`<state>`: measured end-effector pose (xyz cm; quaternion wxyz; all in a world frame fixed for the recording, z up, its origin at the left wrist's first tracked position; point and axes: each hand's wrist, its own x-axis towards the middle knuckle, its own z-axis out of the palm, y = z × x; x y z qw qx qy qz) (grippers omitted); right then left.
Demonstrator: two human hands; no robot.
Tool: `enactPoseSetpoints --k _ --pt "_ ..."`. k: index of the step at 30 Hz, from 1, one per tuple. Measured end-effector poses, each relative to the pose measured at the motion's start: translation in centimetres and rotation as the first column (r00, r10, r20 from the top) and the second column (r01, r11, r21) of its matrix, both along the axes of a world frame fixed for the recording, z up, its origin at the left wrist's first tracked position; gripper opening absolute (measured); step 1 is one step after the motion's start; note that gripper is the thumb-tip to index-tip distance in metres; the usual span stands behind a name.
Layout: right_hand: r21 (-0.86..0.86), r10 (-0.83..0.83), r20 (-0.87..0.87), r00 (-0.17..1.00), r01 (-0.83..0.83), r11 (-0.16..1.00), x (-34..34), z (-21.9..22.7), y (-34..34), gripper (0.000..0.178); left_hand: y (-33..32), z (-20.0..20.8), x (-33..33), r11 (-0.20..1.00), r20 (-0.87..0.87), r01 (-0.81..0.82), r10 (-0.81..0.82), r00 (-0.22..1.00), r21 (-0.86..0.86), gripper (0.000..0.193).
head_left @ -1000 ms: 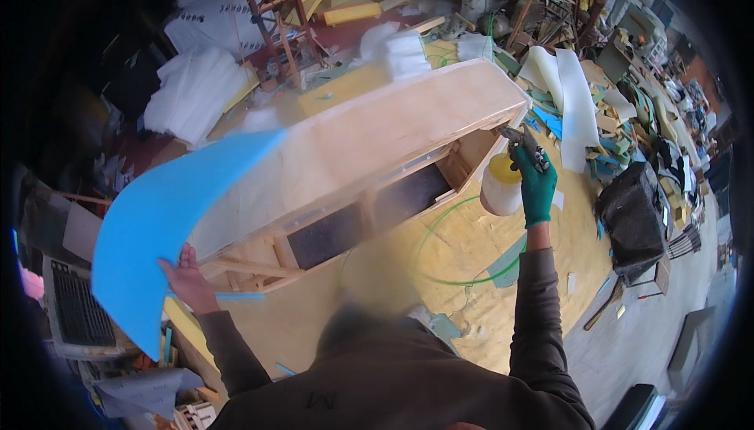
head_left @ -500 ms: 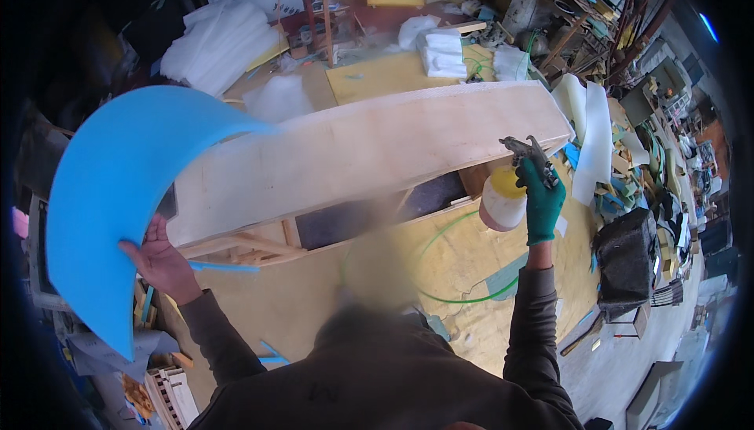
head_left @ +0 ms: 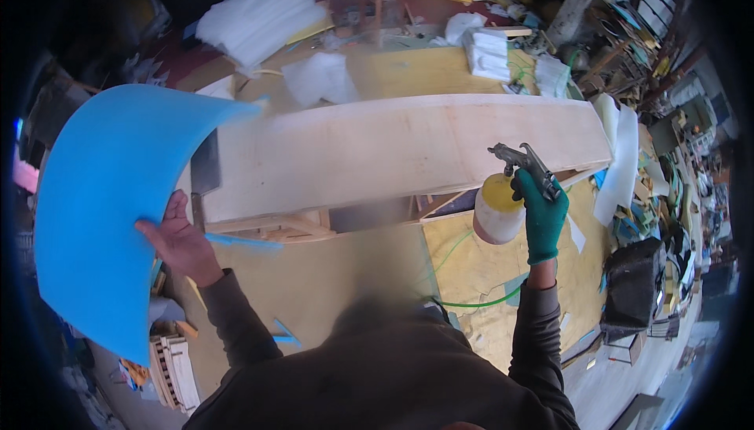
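Observation:
My bare left hand (head_left: pixel 182 240) grips the near edge of a big, curved blue foam sheet (head_left: pixel 110 210), thumb on the face toward me and fingers behind. The sheet is held up at the left, its far tip near the left end of a long wooden frame (head_left: pixel 408 147) with a pale board top. In a green glove, my right hand (head_left: pixel 543 214) closes round the handle of a metal spray gun (head_left: pixel 528 164). Under the gun hangs a cup (head_left: pixel 498 214) with a yellow lid and a pinkish-white body. The gun stands before the right part of the frame.
A green hose (head_left: pixel 479 303) runs over the yellowish work surface (head_left: pixel 471 273). Beyond the frame lie white padding rolls (head_left: pixel 263 18) and folded white bundles (head_left: pixel 487 53). Foam scraps and a dark bag-like object (head_left: pixel 632 289) crowd the right side. Stacked wooden strips (head_left: pixel 174 371) stand at lower left.
The view has turned left, so the frame and background sit further right. The blue sheet has turned to show more of its broad face. The spray gun has swung leftward relative to the frame.

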<state>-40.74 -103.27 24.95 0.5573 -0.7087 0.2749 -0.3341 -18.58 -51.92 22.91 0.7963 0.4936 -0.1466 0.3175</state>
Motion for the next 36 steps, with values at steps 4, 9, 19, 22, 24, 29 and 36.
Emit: enactPoseSetpoints --k 4,9,19,22,24,29,36 --pt "0.037 0.102 -0.004 0.995 -0.101 0.994 2.2 0.3 3.1 0.025 0.7 -0.2 -0.2 0.999 -0.024 -0.040 0.040 0.999 0.012 0.066" --pt "0.052 0.170 -0.008 0.985 -0.169 0.984 4.5 0.5 6.6 0.021 1.9 0.0 -0.5 0.996 0.004 -0.085 0.085 0.996 0.030 0.065" --pt "0.095 0.288 -0.005 0.958 -0.286 0.953 7.8 0.2 12.0 0.021 4.0 0.5 -1.1 0.999 -0.011 -0.037 0.037 0.999 -0.027 0.067" --pt "0.065 0.291 -0.014 0.957 -0.289 0.955 8.0 0.1 12.2 0.022 3.9 0.4 -1.1 0.998 -0.022 -0.061 0.061 0.998 -0.030 0.068" --pt "0.031 0.265 -0.030 0.964 -0.264 0.964 7.6 0.1 11.5 0.022 3.6 0.4 -1.1 0.998 -0.017 -0.064 0.064 0.998 -0.014 0.068" --pt "0.003 0.132 -0.026 0.991 -0.132 0.991 5.1 -0.4 7.2 0.021 2.0 0.8 -1.1 0.994 0.033 -0.059 0.056 0.998 0.093 0.066" --pt "-0.042 -0.046 0.011 0.999 0.046 0.998 1.0 -1.8 -1.7 0.021 -1.7 1.6 -2.9 0.988 0.038 -0.115 0.112 0.993 0.107 0.063"
